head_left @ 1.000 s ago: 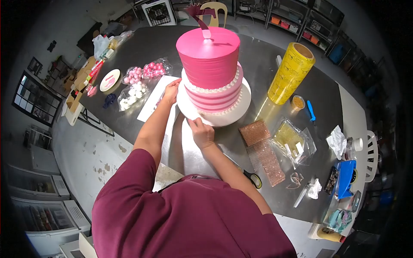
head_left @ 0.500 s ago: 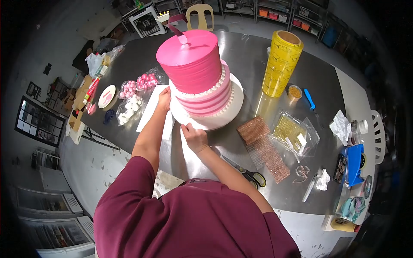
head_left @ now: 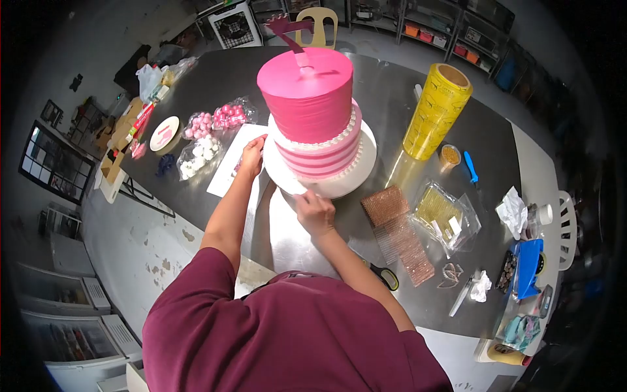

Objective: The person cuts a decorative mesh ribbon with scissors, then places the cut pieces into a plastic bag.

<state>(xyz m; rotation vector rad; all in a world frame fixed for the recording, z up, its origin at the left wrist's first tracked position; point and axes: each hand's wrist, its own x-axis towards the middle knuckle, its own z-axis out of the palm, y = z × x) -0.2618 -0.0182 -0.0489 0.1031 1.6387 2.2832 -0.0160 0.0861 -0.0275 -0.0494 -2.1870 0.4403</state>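
Observation:
A tall pink two-tier cake [head_left: 307, 98] with white beaded borders and a dark red topper [head_left: 295, 40] stands on a round white board [head_left: 281, 171]. My left hand [head_left: 253, 157] is at the board's left edge, its fingers curled against the rim. At the front edge, my right hand [head_left: 315, 212] is closed, with its fingertips at the rim. White paper [head_left: 230, 164] lies under and beside my left hand. Bags of pink balls [head_left: 230, 116] and white balls [head_left: 198, 157] lie to the left.
A yellow film roll [head_left: 436, 114] stands right of the cake. Nearby are a small tub [head_left: 449, 157], a blue-handled tool [head_left: 470, 167], copper mesh [head_left: 386, 208], a bag of gold trim [head_left: 441, 215] and scissors [head_left: 385, 277]. A plate [head_left: 164, 133] lies at the left.
The view has shifted, moving the scene in the frame. Around the cake board, my right hand has moved slightly to the right along the front rim; more of the topper shows.

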